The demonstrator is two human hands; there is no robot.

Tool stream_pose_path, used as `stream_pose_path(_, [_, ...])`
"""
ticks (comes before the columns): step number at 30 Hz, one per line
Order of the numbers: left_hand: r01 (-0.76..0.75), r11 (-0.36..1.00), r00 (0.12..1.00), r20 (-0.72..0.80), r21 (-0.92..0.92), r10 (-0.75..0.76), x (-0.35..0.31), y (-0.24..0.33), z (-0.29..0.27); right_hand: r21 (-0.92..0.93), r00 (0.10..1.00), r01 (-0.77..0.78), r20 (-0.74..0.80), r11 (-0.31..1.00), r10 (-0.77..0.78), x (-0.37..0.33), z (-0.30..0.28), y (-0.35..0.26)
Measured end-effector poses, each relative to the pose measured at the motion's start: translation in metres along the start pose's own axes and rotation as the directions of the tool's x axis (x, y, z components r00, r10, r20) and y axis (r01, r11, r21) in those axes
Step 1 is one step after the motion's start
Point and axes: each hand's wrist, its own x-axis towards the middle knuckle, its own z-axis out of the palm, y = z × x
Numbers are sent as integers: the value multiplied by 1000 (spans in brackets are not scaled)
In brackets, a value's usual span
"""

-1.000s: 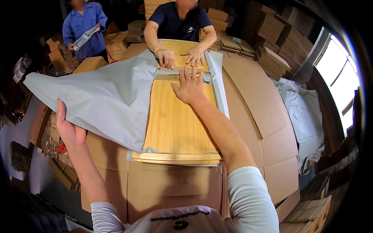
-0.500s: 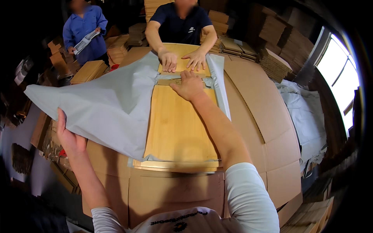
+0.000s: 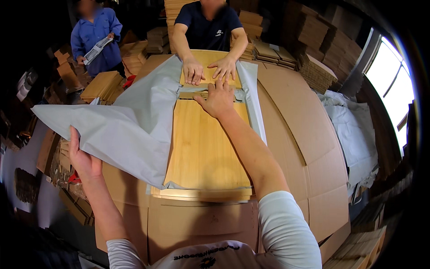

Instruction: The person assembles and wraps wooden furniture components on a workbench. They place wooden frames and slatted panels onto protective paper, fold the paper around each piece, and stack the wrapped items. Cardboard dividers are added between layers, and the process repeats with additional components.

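A long bamboo board (image 3: 204, 148) lies lengthwise on flattened brown cardboard (image 3: 295, 134). My right hand (image 3: 218, 99) presses flat on the board's far end, fingers spread. My left hand (image 3: 82, 158) grips the near edge of a large grey paper sheet (image 3: 121, 125) and holds it lifted off to the left of the board. Across the table a person in a dark shirt presses both hands (image 3: 208, 69) on the board's far end, just beyond my right hand.
A strip of grey paper (image 3: 253, 101) runs along the board's right side. A person in a blue shirt (image 3: 96, 38) stands at the back left holding paper. Stacks of cardboard (image 3: 313, 49) fill the back and right. More grey sheets (image 3: 354, 130) lie at right.
My left hand has drawn the grey sheet lower and further left, lifting it off the board. My right hand stays pressed on the board's far end.
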Motion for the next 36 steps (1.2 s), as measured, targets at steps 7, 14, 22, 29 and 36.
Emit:
stream_pose_path(7, [-4, 1000, 1000, -16, 21, 4, -1, 2, -3, -71, 1000, 4, -3, 997, -4, 1, 3, 3])
stream_pose_path(14, [-8, 1000, 1000, 19, 23, 8, -1, 0, -3, -16, 999, 33, 13, 999, -33, 3, -2, 5])
stream_pose_path(22, [15, 1000, 1000, -20, -7, -16, 4, -5, -4, 25, 916, 278, -307, 960, -258, 3, -4, 7])
stream_pose_path(29, [99, 993, 995, 33, -71, -97, 0, -1, -5, -35, 860, 451, -249, 892, -445, 4, 6, 4])
stream_pose_path(36, [64, 998, 998, 14, -17, -63, 0, 0, -1, 40, 912, 376, -196, 926, -362, 3, 9, 7])
